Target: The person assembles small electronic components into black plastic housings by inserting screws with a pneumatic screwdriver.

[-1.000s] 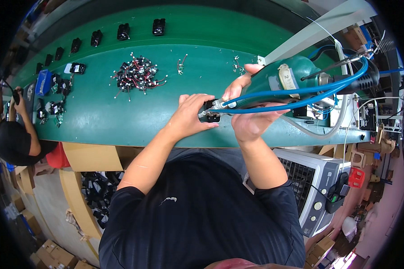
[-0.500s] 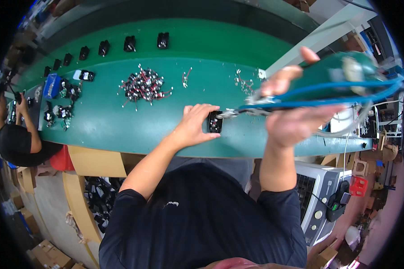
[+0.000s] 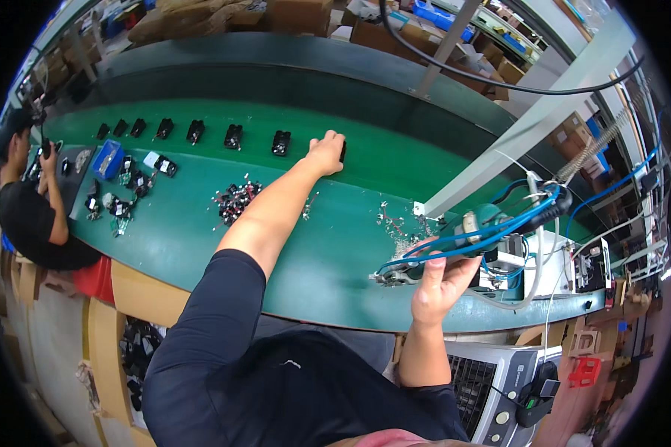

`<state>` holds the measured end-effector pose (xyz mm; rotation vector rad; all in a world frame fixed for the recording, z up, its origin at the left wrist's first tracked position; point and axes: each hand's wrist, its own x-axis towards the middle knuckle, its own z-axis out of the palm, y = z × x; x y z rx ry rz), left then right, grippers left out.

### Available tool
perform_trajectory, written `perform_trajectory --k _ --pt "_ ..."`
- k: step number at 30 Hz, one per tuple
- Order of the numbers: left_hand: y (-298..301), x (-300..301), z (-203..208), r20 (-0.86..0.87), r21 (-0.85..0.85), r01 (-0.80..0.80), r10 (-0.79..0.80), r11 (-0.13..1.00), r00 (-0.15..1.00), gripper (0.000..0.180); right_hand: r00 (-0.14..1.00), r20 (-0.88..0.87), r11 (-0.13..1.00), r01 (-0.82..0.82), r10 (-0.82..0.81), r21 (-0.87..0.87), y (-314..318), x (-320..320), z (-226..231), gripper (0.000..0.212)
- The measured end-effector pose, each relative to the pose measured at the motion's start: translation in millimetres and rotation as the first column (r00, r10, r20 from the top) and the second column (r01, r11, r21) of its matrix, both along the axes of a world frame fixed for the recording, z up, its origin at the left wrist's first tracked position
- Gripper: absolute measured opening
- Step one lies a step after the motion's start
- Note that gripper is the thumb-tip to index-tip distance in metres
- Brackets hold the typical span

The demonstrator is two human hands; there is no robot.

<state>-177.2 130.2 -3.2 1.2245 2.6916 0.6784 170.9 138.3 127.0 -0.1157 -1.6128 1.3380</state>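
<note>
My left hand reaches to the far green strip. Its fingers are closed on a small black housing, mostly hidden by the hand. My right hand is at the near right of the bench, under a power screwdriver with a green body, blue hoses and a metal nose. Its thumb and fingers are around the tool, partly covered by the hoses. The tool lies nearly level, nose pointing left. Left of my left hand, a row of similar black housings stands along the strip.
A pile of small wired parts lies mid-bench, beneath my left forearm. Loose small parts lie near a grey post. A blue bin stands at left, near another person. A black cable hangs across the upper right.
My left hand has carried the black housing from the near bench to the far strip. My right hand has drawn the screwdriver down and back from it. The view has tilted up.
</note>
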Motion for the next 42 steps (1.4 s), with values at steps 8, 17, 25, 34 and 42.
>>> perform_trajectory --k 8,17,25,34,42 --pt "-154 103 76 -0.338 0.655 0.226 0.012 0.721 0.941 0.035 0.838 -0.225 0.612 0.522 -0.496 0.594 7 7 23 0.063" --pt "-493 276 -78 -0.049 0.404 -0.806 0.891 0.432 0.452 0.028 0.850 0.519 0.740 -0.406 0.091 0.536 -60 -126 -106 0.023" --pt "-560 381 -139 0.052 -0.502 -0.750 0.881 0.431 0.471 0.078 0.805 0.589 0.653 -0.411 -0.067 0.636 -99 -158 -143 0.027" --pt "-515 364 -122 0.127 -0.399 -0.842 0.931 0.364 0.342 0.071 0.753 0.658 0.830 -0.381 0.022 0.408 -65 -145 -112 0.016" --pt "-527 318 -150 0.065 -0.052 -0.929 0.929 0.367 0.363 0.062 0.791 0.611 0.710 -0.449 0.033 0.543 -87 -159 -141 0.027"
